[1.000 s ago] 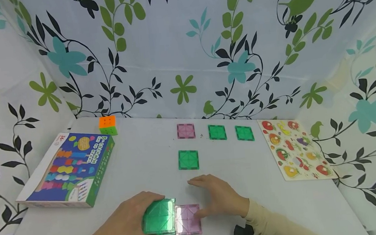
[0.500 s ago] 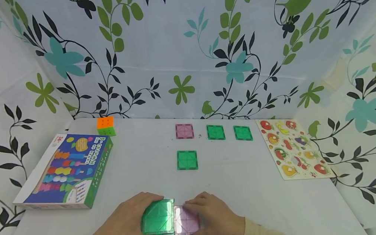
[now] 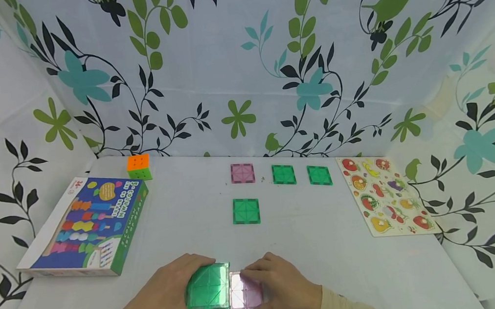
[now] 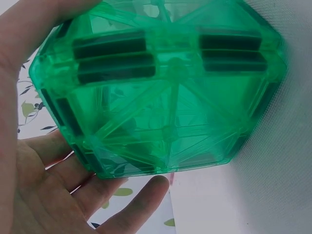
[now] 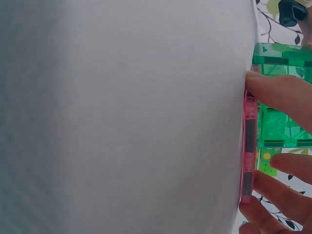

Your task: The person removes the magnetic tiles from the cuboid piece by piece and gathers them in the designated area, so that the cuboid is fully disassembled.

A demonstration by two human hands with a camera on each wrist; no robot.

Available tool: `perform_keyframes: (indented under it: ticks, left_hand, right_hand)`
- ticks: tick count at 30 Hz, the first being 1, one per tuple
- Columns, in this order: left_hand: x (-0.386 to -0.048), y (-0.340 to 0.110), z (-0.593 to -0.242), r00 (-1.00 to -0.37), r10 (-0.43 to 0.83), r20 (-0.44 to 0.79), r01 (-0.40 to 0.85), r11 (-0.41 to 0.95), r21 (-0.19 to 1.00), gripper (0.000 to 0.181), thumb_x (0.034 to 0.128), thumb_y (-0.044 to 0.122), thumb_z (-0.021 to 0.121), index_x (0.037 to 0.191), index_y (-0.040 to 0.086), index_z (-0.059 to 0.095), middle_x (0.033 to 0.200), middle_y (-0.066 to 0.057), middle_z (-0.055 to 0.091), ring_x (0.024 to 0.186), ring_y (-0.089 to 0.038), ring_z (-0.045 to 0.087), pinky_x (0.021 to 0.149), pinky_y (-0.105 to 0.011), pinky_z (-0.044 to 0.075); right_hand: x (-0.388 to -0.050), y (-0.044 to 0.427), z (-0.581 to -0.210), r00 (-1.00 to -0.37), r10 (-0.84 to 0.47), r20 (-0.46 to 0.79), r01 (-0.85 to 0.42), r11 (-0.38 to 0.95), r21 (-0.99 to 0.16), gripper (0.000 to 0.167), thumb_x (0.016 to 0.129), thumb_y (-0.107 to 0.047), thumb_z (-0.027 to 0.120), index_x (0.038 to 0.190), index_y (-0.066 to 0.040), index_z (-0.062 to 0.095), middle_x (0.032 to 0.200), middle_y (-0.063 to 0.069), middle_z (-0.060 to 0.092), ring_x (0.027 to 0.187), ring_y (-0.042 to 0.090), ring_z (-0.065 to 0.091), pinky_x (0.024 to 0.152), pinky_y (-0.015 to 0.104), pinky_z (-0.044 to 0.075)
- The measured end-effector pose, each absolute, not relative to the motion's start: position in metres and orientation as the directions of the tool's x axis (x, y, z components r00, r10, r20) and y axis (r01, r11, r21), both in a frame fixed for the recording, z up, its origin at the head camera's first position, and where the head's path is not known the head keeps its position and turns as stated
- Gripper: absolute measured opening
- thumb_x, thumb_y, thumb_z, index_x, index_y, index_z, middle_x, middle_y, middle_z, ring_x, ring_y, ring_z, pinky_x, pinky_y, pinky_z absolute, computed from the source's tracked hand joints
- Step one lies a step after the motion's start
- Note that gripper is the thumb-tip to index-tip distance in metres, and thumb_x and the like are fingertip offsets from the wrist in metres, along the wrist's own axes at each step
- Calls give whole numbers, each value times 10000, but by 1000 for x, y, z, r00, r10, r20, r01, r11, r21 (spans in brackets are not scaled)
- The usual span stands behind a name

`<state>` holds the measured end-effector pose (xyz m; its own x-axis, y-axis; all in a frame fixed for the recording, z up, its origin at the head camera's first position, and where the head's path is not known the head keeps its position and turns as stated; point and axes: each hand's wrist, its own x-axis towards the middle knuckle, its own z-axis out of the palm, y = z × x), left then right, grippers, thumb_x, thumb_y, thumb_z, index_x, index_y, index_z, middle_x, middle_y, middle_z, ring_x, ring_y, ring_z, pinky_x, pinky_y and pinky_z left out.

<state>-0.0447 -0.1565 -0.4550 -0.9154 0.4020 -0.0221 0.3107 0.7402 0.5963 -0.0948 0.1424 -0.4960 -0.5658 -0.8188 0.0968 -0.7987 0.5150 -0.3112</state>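
A green see-through cube [image 3: 208, 288] built of magnetic tiles stands on the table near its front edge. My left hand [image 3: 164, 295] grips it from the left, thumb on the near side and fingers on the far side. The left wrist view shows the cube's [image 4: 165, 107] dark magnet strips along its edges. Against the cube's right side a pink magnetic tile [image 3: 244, 292] lies flat. My right hand [image 3: 287, 286] holds this pink tile [image 5: 249, 146] by its near and far edges, thumb and fingers bent around it.
Farther back lie a loose green tile [image 3: 246, 211], another pink tile [image 3: 242, 173], and two green tiles [image 3: 283, 174] in a row. A toy box [image 3: 87, 225] and a puzzle cube [image 3: 139, 167] are at the left. At the right lies a fruit picture board [image 3: 388, 196].
My right hand, spread over the pink tile's right edge a second ago, has come down and left and now holds that tile. The left hand and the cube have stayed in place.
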Motion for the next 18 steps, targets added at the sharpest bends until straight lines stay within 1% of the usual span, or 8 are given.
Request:
perform_keyframes:
  ticks: [3,6,9,13,18]
  left_hand:
    - [-45,-156,-456,-911,411,-3,329,734,594,841,663,586,895,1384,314,559,1324,188,607,1111,-47,577,943,-335,599]
    - [-44,-156,-457,-909,417,20,347,728,591,843,658,582,901,1378,296,567,1319,172,617,1099,-44,582,930,-322,597]
    - [-45,-155,-457,-908,419,15,345,726,594,845,659,579,900,1380,292,567,1318,174,615,1096,-35,580,926,-311,595]
    - [-45,-153,-457,-904,427,3,345,728,592,853,660,574,902,1387,285,563,1311,178,610,1094,-29,574,926,-312,595]
    - [-46,-151,-458,-903,430,17,359,731,580,848,652,543,915,1383,283,570,1315,180,611,1097,-29,577,937,-317,597]
  right_hand:
    - [-96,143,-497,-565,-819,98,-800,515,-308,740,743,-542,875,1369,-217,652,1278,-85,699,1099,61,565,899,194,536]
    - [-97,145,-497,-562,-820,113,-807,513,-292,753,715,-549,888,1355,-222,662,1256,-97,704,1078,55,566,889,188,530]
    - [-97,147,-497,-559,-820,125,-812,511,-282,761,687,-544,904,1338,-226,673,1236,-108,708,1061,49,565,882,179,523]
    - [-97,149,-497,-558,-819,133,-812,506,-291,762,674,-531,914,1329,-218,681,1226,-110,711,1050,44,565,874,167,515]
    - [-97,151,-494,-569,-814,118,-800,515,-308,748,677,-513,918,1322,-214,688,1222,-103,720,1041,43,570,854,149,511]
